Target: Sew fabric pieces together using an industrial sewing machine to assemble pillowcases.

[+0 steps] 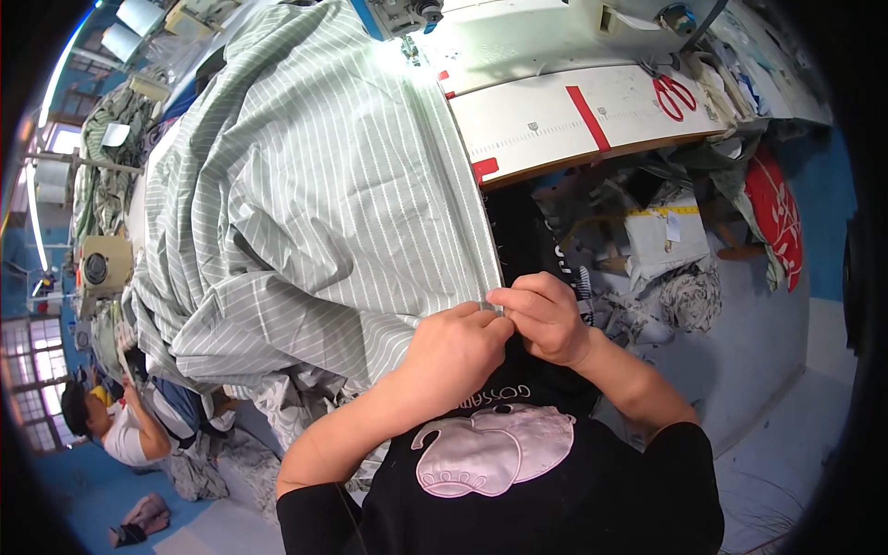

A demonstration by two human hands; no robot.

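A large grey-green fabric with white stripes [370, 194] spreads over the sewing table and hangs toward me. Its right edge runs as a folded strip from under the lit sewing machine head [407, 42] down to my hands. My left hand [460, 344] is closed on the near end of that edge, fingers curled under. Beside it, nearly touching, my right hand [544, 317] pinches the same edge between thumb and fingers. The fingertips of my left hand are partly hidden.
Red-handled scissors [673, 98] lie on the white table [518, 111], which has red tape [588, 118] across it. Below are crumpled fabrics [692, 294] and a red cloth [773, 217]. At the far left another person [129, 430] stands among fabric piles [102, 176].
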